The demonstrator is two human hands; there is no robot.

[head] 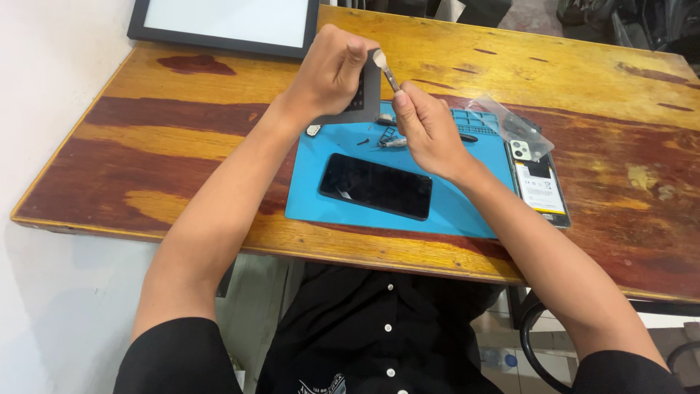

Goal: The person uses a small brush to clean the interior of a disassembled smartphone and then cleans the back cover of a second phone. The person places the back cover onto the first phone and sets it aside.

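A thin grey plate (364,91), probably light, stiff and best held by its edges, is pinched in the left hand (332,69) above the blue mat (467,208). The right hand (426,128) grips a small tool (389,75) against it; a dark phone (375,185) lies below.

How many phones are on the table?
2. A black phone lies screen-up on the blue mat. An opened phone lies right of the mat, partly under a clear plastic bag.
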